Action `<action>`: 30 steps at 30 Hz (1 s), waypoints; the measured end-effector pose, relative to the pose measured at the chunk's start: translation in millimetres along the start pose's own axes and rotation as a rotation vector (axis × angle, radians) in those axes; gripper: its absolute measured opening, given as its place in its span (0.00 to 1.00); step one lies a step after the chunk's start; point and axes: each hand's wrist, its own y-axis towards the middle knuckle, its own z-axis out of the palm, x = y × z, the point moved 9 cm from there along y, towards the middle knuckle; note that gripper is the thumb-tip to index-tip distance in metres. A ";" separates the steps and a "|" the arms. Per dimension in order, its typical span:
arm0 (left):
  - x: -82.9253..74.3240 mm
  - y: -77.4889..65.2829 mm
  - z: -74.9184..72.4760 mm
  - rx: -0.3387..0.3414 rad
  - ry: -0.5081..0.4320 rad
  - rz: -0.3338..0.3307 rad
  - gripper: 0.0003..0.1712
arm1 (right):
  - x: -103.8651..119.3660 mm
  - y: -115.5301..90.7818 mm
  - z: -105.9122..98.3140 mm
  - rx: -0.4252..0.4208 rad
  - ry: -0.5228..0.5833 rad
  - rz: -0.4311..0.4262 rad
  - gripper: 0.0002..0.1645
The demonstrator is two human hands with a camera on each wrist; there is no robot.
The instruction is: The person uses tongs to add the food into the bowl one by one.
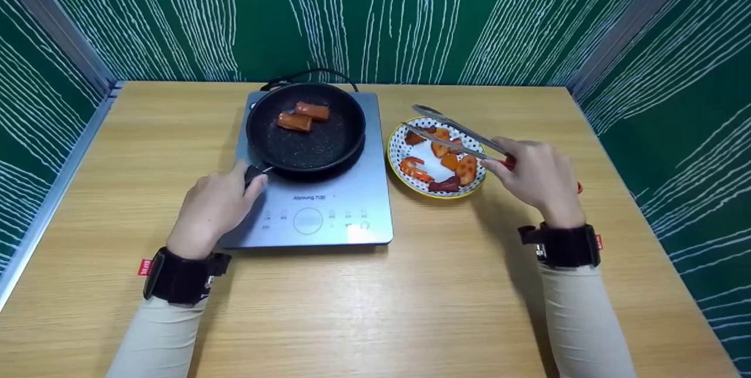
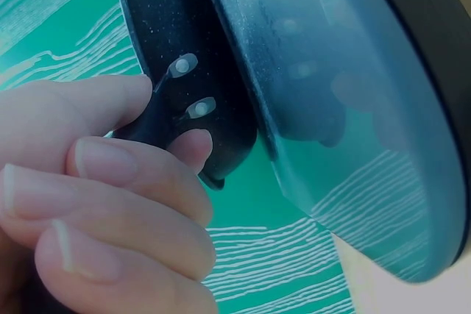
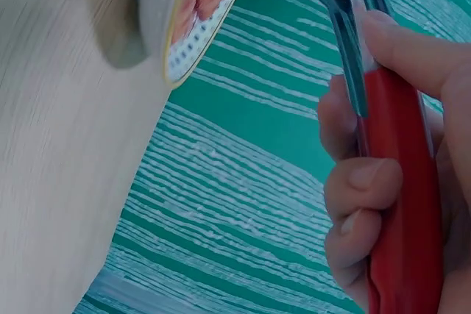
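Note:
My left hand point(image 1: 218, 205) grips the black handle point(image 2: 151, 119) of a frying pan point(image 1: 305, 146), fingers curled round it. The pan sits on an induction cooktop point(image 1: 328, 231), with two brown sausage-like pieces point(image 1: 311, 111) side by side in it. In my right hand point(image 1: 537, 175) is a pair of metal tongs point(image 1: 463, 130) with red grips point(image 3: 401, 204), thumb and fingers wrapped round them. The tongs' arms stand apart with nothing between the tips, over a dotted plate point(image 1: 394, 158). On that plate lie a shrimp point(image 1: 415, 169), a lotus root slice point(image 1: 466, 170) and several other food pieces.
The cooktop and plate stand on a wooden table point(image 1: 352, 313), the plate just right of the cooktop. A black cable point(image 1: 328, 71) loops behind the cooktop. Green walls point(image 1: 399, 20) with white lines enclose the table at the back and sides.

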 end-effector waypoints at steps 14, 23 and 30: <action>0.6 -0.5 1.9 0.021 -0.023 -0.016 0.26 | -30.0 -1.3 17.2 0.140 -0.004 0.079 0.26; -0.4 -0.7 0.9 0.009 -0.025 -0.013 0.26 | -27.2 -1.1 26.7 0.148 -0.042 0.067 0.23; -0.7 -1.5 0.1 -0.005 -0.019 -0.009 0.28 | -17.0 0.5 27.7 0.176 -0.030 0.063 0.23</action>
